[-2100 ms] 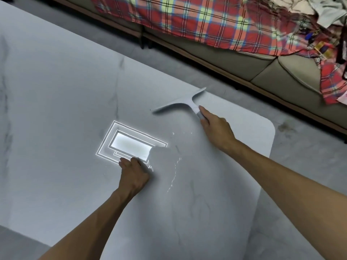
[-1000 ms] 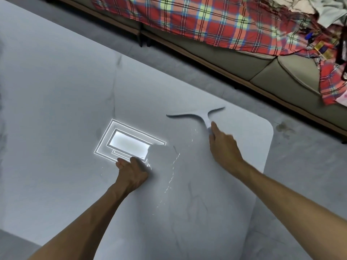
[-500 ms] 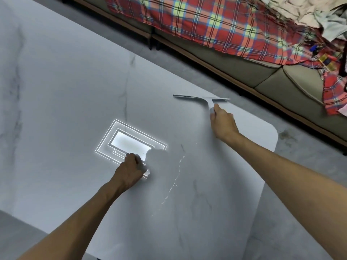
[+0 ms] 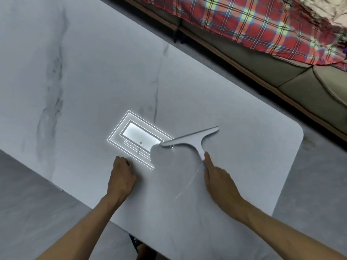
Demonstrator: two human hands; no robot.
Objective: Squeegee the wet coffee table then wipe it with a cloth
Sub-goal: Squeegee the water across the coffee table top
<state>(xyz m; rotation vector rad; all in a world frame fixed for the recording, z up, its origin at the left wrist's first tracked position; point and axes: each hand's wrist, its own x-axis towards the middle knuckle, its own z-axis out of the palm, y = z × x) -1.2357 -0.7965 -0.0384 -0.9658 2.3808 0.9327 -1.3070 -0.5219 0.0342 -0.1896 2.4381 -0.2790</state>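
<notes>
A white marble-patterned coffee table (image 4: 93, 81) fills most of the head view. A grey T-shaped squeegee (image 4: 195, 140) lies with its blade on the tabletop near the middle. My right hand (image 4: 219, 179) grips its handle, index finger stretched along it. A thin bright streak of water (image 4: 189, 182) runs on the surface just left of that hand. My left hand (image 4: 122, 175) rests on the table as a fist near the front edge, holding nothing that I can see. No cloth is in view.
A bright reflection of a ceiling light (image 4: 139, 137) shines on the tabletop between my hands. A sofa (image 4: 281, 72) with a red plaid blanket (image 4: 244, 21) runs along the far side. Grey floor (image 4: 315, 184) lies right of the table's rounded corner.
My right hand pulled the squeegee from the far side of the table back toward me and to the left, the blade now angled. The left hand stayed resting on the table.
</notes>
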